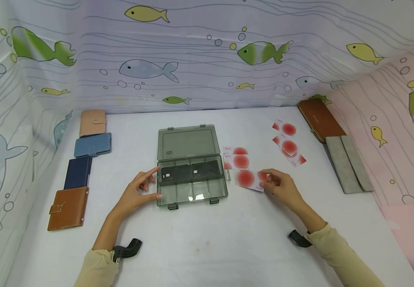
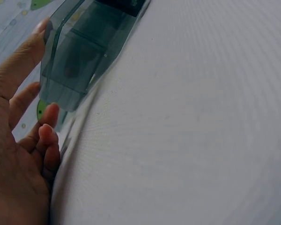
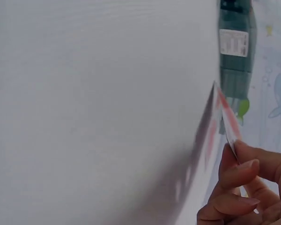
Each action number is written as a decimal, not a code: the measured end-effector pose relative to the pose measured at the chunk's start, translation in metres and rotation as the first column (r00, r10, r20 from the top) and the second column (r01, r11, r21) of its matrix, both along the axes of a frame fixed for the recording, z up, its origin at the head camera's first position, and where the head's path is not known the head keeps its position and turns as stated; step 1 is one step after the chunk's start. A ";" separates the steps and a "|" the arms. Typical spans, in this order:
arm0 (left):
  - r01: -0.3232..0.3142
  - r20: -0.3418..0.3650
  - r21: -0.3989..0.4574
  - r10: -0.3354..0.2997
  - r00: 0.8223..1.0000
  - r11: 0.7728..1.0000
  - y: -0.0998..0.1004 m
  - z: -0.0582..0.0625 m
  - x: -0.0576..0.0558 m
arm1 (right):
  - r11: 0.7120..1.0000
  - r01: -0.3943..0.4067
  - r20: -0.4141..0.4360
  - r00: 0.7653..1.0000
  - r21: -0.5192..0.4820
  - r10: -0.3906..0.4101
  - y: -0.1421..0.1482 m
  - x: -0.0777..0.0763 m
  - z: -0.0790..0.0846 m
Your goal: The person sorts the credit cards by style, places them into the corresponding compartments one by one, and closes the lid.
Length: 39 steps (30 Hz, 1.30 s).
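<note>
A translucent grey-green plastic box lies with its hinged lid folded back. Black cards marked VIP sit in its upper compartments. Against the box's left side rest the extended thumb and a fingertip of my left hand, also visible beside the box in the left wrist view; its other fingers are bent. Right of the box, my right hand pinches a white card with red circles between thumb and fingers. In the right wrist view that card is tilted up off the tablecloth.
More red-circle cards lie by the box's right side, others farther right. Several wallets and card holders line the left, including a brown one. A brown wallet and grey pouch lie right. Fish-print curtains enclose the table.
</note>
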<state>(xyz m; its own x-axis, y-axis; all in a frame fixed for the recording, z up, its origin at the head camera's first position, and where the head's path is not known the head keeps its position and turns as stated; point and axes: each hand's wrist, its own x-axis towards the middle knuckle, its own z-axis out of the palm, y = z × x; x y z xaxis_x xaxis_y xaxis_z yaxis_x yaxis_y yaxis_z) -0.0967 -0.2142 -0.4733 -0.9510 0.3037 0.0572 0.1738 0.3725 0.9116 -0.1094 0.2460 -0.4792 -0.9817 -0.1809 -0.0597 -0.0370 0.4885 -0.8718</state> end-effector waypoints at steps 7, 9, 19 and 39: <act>0.005 -0.001 0.008 -0.005 1.000 1.000 0.000 0.000 0.000 | 0.986 0.081 0.037 0.996 -0.144 -0.076 0.000 -0.007 0.013; 0.002 0.000 0.006 -0.002 1.000 1.000 0.000 0.000 0.000 | 0.983 0.089 0.047 0.995 -0.162 -0.083 -0.004 -0.009 0.017; -0.001 0.004 0.010 0.001 1.000 1.000 -0.001 0.000 0.002 | 0.970 0.084 0.136 0.989 -0.230 -0.053 -0.043 -0.018 0.031; 0.000 0.003 0.009 0.000 1.000 1.000 -0.001 0.001 0.000 | 0.960 -0.170 0.156 0.966 -0.221 0.207 -0.150 -0.018 0.029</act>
<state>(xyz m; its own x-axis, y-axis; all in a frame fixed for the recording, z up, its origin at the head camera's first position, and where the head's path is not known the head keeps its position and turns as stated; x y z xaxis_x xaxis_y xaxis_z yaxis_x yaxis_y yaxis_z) -0.0965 -0.2154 -0.4727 -0.9510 0.3036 0.0577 0.1717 0.3639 0.9155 -0.1269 0.0957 -0.4502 -0.9056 -0.3884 -0.1707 0.0515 0.2987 -0.9529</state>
